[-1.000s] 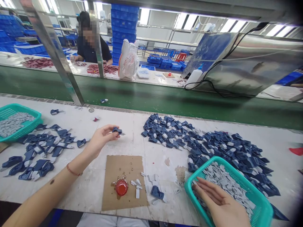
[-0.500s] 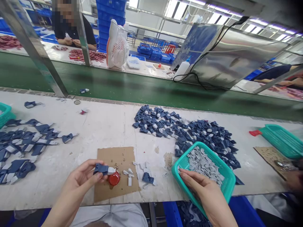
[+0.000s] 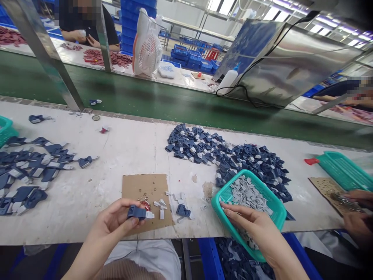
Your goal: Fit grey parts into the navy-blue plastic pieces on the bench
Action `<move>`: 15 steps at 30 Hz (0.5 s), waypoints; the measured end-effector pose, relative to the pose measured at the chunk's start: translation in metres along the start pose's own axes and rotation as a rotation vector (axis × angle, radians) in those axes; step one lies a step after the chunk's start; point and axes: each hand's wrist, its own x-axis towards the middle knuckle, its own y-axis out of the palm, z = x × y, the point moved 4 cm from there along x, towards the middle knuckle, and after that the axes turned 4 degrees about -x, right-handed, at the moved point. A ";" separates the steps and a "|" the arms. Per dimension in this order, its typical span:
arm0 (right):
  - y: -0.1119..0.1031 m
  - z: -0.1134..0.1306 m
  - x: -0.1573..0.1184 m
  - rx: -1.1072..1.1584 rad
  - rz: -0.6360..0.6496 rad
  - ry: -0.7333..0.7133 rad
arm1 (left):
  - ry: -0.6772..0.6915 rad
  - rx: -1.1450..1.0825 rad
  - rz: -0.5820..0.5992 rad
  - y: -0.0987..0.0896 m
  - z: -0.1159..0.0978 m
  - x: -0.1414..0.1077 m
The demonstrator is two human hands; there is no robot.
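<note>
A dark blue plastic part (image 3: 136,212) with a light grey end is pinched between the thumb and fingers of my left hand (image 3: 118,219). Just behind it a red, round cap (image 3: 145,205) shows partly on a piece of cardboard (image 3: 129,186), among small metal rings and several light grey pieces (image 3: 162,214). My right hand (image 3: 252,223) reaches over the near left side of a green basket (image 3: 216,202) full of small grey plastic pieces (image 3: 250,196). Its thumb and fingertips are pressed together inside the rim; whatever they pinch is too small to name.
A heap of blue parts (image 3: 198,144) lies behind the basket, more blue parts (image 3: 37,167) at the left. One blue part (image 3: 183,210) rests right of the cardboard. At the right edge are another person's hands (image 3: 357,210) and a second green basket (image 3: 344,167). A metal post (image 3: 49,58) rises at left.
My left hand has brought the blue part slightly right and nearer, now covering part of the red cap. My right hand stays at the basket's left side. The view has shifted slightly.
</note>
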 end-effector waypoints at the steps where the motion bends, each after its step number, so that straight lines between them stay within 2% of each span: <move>1: -0.001 0.000 0.000 -0.008 0.020 0.001 | 0.002 0.003 0.004 -0.002 0.000 0.000; 7: -0.009 0.000 0.003 -0.082 0.040 0.039 | -0.027 -0.040 0.007 -0.011 0.006 -0.002; 11: -0.014 -0.010 0.013 -0.098 0.016 0.063 | 0.015 -0.087 0.098 -0.011 0.011 -0.001; 13: -0.015 -0.016 0.019 -0.142 -0.006 0.049 | 0.027 -0.105 0.135 -0.012 0.015 -0.001; 15: -0.016 -0.021 0.025 -0.183 -0.078 -0.023 | 0.043 -0.135 0.145 -0.014 0.020 -0.001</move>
